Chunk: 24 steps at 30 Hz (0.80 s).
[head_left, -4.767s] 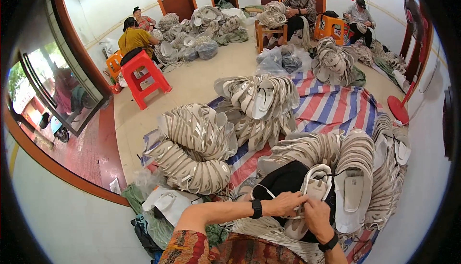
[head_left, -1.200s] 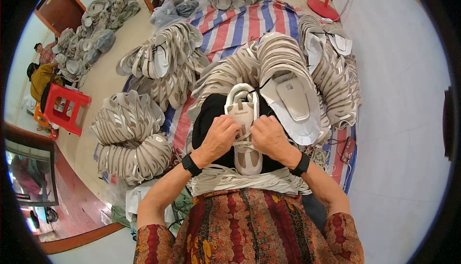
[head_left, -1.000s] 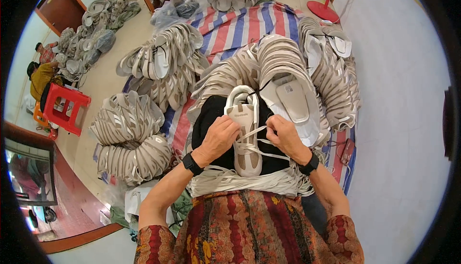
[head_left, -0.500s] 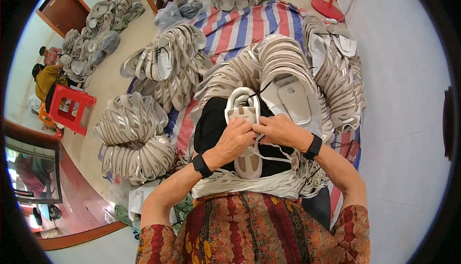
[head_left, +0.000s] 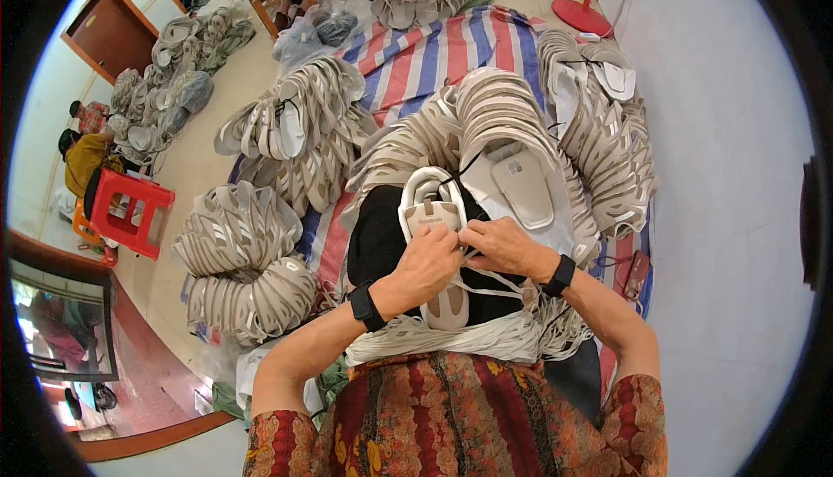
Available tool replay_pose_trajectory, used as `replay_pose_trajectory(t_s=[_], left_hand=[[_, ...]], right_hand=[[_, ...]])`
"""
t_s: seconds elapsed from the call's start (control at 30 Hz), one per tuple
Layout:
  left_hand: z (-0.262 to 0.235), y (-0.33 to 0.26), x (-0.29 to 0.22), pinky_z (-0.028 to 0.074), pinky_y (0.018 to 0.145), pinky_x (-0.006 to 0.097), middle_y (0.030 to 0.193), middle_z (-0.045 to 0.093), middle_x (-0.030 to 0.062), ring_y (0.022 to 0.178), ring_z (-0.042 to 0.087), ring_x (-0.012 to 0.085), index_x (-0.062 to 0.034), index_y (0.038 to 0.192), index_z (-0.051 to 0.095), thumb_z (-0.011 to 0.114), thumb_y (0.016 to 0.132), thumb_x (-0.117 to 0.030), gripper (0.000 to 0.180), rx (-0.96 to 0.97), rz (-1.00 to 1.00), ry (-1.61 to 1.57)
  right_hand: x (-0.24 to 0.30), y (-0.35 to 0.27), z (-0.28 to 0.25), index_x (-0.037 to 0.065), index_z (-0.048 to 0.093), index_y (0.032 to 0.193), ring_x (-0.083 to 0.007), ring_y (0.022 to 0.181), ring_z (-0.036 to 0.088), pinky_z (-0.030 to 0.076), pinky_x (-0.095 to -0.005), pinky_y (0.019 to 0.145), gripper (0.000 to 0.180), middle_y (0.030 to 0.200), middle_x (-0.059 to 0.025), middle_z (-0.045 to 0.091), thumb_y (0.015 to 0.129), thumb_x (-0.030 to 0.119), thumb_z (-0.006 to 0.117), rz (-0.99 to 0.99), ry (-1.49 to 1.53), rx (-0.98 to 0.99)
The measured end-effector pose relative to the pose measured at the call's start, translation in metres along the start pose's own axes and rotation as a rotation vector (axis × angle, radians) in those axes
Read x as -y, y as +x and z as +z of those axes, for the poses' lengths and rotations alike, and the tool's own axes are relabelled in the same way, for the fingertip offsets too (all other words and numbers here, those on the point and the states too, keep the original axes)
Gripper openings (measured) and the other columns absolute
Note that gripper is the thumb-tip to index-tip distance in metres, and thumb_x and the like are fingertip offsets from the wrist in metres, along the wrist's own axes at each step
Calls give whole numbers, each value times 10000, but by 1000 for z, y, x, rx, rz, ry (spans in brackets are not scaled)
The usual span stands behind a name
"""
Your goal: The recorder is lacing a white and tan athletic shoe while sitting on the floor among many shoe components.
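Observation:
A beige and white shoe upper (head_left: 447, 309) lies on a black cloth (head_left: 371, 238) in front of me, its toe toward me and its padded collar away. My left hand (head_left: 427, 260) is closed on the upper, just below the tongue, hiding its middle part. Beside it, touching or nearly so, my right hand (head_left: 506, 247) pinches at the lace edge. A white shoelace (head_left: 495, 288) trails from under the right fingers. The exact grip of the fingertips is partly hidden. Across my lap runs a thick bundle of white laces (head_left: 442, 338).
Strung bundles of shoe uppers stand ahead (head_left: 505, 113), at the left (head_left: 252, 295) and at the right (head_left: 612, 152). They rest on a striped sheet (head_left: 434, 56). A red stool (head_left: 130, 212) stands far left near a seated person (head_left: 85, 160). A white wall (head_left: 720, 217) borders the right.
Both hands remain at the shoe upper. My left fingers have shifted slightly down, showing more of the tongue. The whole view has moved a little.

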State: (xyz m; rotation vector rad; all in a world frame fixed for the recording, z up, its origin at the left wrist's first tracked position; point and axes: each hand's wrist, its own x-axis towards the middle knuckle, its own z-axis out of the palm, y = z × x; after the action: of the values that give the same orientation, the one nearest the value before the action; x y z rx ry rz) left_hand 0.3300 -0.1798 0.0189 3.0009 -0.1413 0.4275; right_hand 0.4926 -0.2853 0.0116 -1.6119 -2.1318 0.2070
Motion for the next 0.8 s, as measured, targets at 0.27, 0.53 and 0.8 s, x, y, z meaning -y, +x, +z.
replay_pose_trajectory(t_s=[0.27, 0.53, 0.8], left_hand=[[-9, -29, 17, 365, 692, 368, 794, 491, 130, 757, 474, 269, -45, 773, 543, 509, 684, -75, 99, -49, -252, 225], [-146, -267, 187, 392, 719, 422, 854, 537, 155, 867, 504, 329, -27, 867, 544, 486, 752, -71, 136, -111, -1091, 702], [-24, -160, 102, 443, 726, 348, 876, 566, 123, 819, 554, 282, -30, 975, 553, 616, 727, -21, 256, -375, -740, -399]], right_hand=[[-3, 11, -12, 85, 523, 837, -293, 647, 566, 446, -382, 563, 230, 726, -91, 559, 662, 182, 636, -2, 161, 51], [-11, 28, -3, 61, 575, 815, -277, 663, 581, 446, -371, 592, 177, 686, -117, 576, 693, 186, 597, 93, 425, 102], [49, -25, -30, 36, 543, 1074, -305, 827, 534, 435, -367, 751, 421, 905, -115, 567, 693, 167, 663, 267, -68, -439]])
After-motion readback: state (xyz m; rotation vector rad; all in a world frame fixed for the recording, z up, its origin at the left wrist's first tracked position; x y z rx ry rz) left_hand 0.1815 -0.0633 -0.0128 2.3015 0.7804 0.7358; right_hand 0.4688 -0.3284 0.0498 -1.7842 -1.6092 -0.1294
